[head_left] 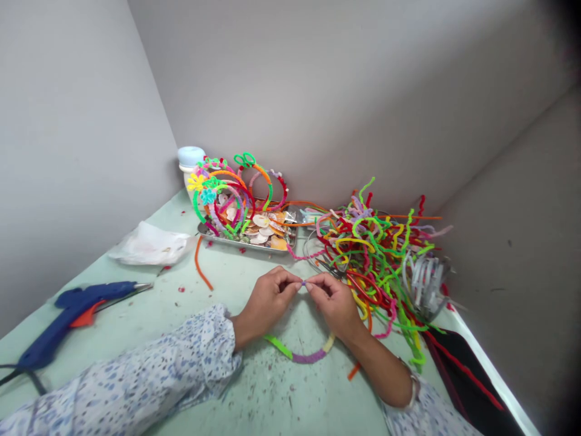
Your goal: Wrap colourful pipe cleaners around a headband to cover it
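Observation:
My left hand (269, 301) and my right hand (336, 307) meet over the middle of the table, thumb and forefinger of each pinched together. Between the fingertips shows a tiny purple piece (304, 283), perhaps pipe cleaner; most of it is hidden. Below the hands, a curved band (310, 358) wrapped in green, purple and cream fuzzy pipe cleaner lies on the table. Its two ends pass out of sight behind my hands and wrists. Just right of my right hand spreads a tangled heap of coloured pipe cleaners (376, 242).
A blue glue gun (86, 303) lies at the left, near a white plastic bag (152, 245). Finished fuzzy headbands (227, 206) stand on a metal tray (245, 245) of shells, beside a blue-lidded container (191, 157). A dark flat object (472, 381) occupies the right edge.

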A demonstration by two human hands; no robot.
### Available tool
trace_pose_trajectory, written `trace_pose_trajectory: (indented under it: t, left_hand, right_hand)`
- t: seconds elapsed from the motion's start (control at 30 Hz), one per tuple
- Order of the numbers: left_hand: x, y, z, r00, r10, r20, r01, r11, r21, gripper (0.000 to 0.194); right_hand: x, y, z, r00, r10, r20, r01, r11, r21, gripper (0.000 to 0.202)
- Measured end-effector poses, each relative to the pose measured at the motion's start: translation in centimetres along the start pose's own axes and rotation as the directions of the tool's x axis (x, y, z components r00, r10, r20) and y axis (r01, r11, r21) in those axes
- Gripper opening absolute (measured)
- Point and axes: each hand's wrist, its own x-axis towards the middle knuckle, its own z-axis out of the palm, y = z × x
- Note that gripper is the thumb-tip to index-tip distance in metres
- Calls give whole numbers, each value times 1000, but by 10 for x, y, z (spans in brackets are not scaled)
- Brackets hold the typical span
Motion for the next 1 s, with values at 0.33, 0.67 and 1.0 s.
trace_pose_trajectory:
  t: [0.33, 0.67, 1.0]
  left_hand:
    - [0, 1, -1, 1000, -20, -21, 20, 1000, -23, 22]
    - [0, -1, 1, 996, -89, 12, 90, 991, -96, 23]
    - [6, -1, 0, 947, -263, 186, 312, 893, -326, 26]
  right_hand:
    - [0, -2, 0, 1000, 13, -24, -13, 1000, 13, 19]
    - [0, -3, -1, 999, 2, -32, -2, 1000, 3, 18]
    - [-1, -3, -2, 1000, -1, -26, 2, 1000, 9, 18]
